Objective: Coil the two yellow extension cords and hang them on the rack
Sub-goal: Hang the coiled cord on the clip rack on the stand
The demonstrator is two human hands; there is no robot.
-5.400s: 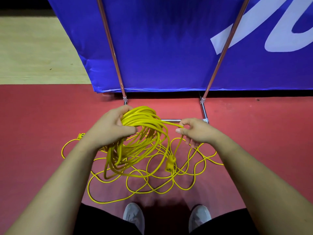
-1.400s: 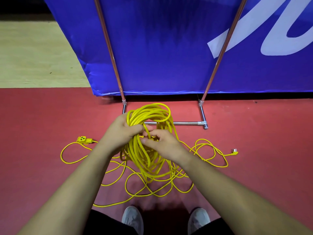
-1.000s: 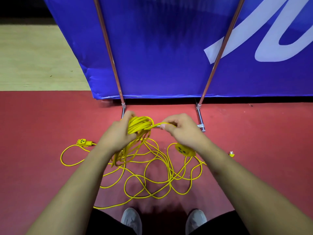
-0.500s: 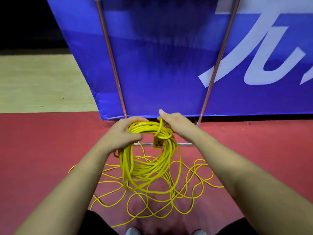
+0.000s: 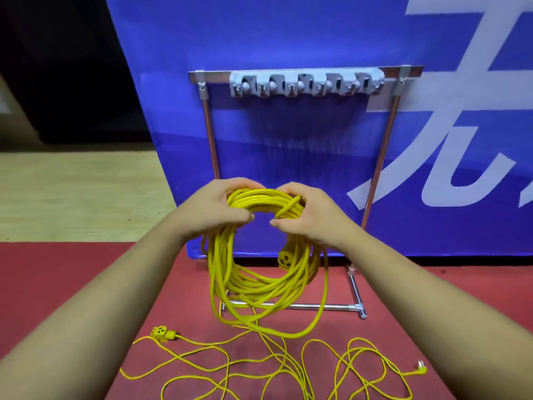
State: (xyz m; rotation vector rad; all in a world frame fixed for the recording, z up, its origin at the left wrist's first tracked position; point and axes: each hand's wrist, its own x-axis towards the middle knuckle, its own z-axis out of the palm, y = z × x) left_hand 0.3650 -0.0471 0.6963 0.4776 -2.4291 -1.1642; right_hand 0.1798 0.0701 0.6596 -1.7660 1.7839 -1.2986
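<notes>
Standing in the middle of the frame is a metal rack (image 5: 216, 77) with thin side poles, a low bar by the floor, and a gray strip of hooks (image 5: 305, 85) along its top. Right behind it hangs a big blue banner (image 5: 288, 39) with white letters. A pale wood floor (image 5: 72, 192) shows at the left, and a red floor (image 5: 72, 278) fills the bottom.

Both hands are up in front of the rack, below the hooks. The left hand (image 5: 213, 209) and the right hand (image 5: 305, 215) each curl their fingers round the top of a coiled yellow cord (image 5: 259, 287). The coil hangs down in many loops, and a yellow socket (image 5: 285, 258) dangles at its right side. The lowest loops hang in front of the rack's low bar.

A loose yellow cord (image 5: 259, 368) lies tangled on the red floor at the bottom middle. Its socket end (image 5: 163, 333) lies at the lower left and a plug (image 5: 421, 366) at the lower right. Between the hands and the hooks there is open room, with only the banner behind.
</notes>
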